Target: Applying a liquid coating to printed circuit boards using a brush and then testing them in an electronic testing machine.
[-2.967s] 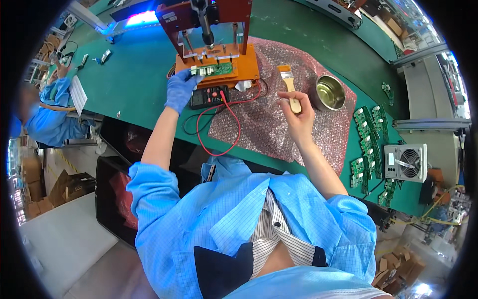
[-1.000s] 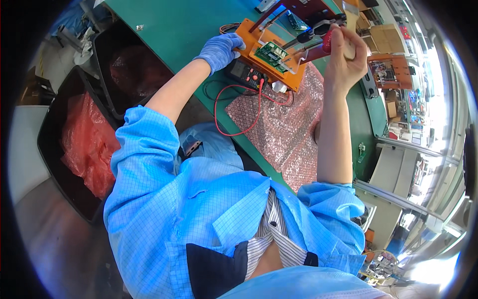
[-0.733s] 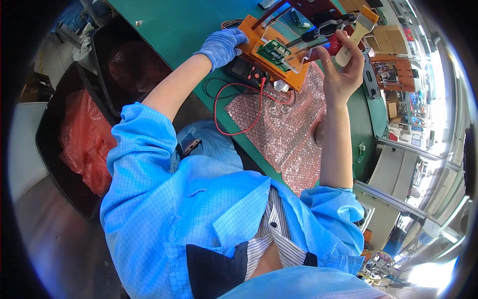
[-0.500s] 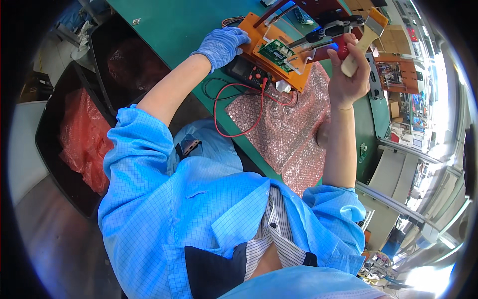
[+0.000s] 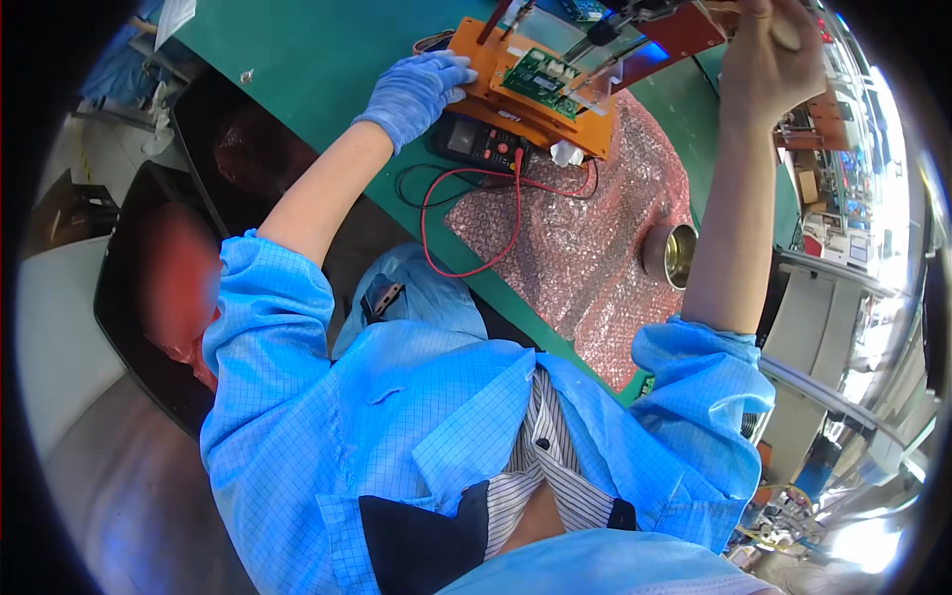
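My left hand (image 5: 412,94), in a blue knit glove, is at the left edge of an orange fixture (image 5: 482,61), its fingers closed over that edge and the thumb partly hidden. A green circuit board (image 5: 540,81) lies on the fixture, partly under a clear plate and metal rods. A dark toggle clamp (image 5: 617,25) stands over it, cut off by the upper rim. My bare right hand (image 5: 772,74) is raised right of the fixture, apart from the board. It is closed round a brush (image 5: 786,35); only the pale handle end shows, and its bristles are hidden.
A multimeter (image 5: 476,142) with red and black leads lies before the fixture. Pink bubble wrap (image 5: 565,248) covers part of the green table (image 5: 337,59). A round metal tin (image 5: 671,255) stands beside my right forearm. Black bins (image 5: 129,288) with red plastic are at left.
My right hand has moved up and right with the brush, away from the clamp's red handle, which no longer shows. The tin behind my forearm is now in sight. My left hand stays on the fixture.
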`<state>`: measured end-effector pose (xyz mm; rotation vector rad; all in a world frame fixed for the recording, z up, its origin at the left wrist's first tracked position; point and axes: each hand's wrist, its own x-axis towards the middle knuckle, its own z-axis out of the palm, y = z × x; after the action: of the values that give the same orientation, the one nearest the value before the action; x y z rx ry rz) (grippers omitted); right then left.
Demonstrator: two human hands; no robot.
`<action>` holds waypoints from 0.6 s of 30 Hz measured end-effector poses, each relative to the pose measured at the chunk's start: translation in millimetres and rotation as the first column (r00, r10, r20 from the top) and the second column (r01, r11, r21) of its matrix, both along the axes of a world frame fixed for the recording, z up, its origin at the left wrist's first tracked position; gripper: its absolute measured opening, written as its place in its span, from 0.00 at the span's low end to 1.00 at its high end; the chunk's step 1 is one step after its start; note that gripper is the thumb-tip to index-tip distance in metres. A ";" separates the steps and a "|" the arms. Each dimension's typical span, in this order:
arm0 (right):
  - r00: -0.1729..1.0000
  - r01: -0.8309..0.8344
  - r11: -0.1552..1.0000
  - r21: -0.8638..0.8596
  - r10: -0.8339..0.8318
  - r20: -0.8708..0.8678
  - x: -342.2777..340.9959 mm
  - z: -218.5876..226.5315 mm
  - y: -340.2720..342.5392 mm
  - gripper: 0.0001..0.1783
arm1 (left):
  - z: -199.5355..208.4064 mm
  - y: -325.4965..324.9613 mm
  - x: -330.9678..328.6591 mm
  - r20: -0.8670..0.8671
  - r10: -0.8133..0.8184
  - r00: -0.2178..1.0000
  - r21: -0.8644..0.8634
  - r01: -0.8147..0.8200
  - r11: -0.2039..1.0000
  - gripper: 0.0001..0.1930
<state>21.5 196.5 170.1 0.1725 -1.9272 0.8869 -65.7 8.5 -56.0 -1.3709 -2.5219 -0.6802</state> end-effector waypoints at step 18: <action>0.857 0.402 0.915 -0.026 -0.366 0.363 -73.1 7.2 61.7 0.20 | -13.3 -9.9 -9.3 -0.032 -0.082 0.996 0.032 0.083 0.996 0.16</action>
<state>-51.6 258.2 177.3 -0.4531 -2.1325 0.7744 -75.0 -1.4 -69.3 -1.4691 -2.4311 -0.7078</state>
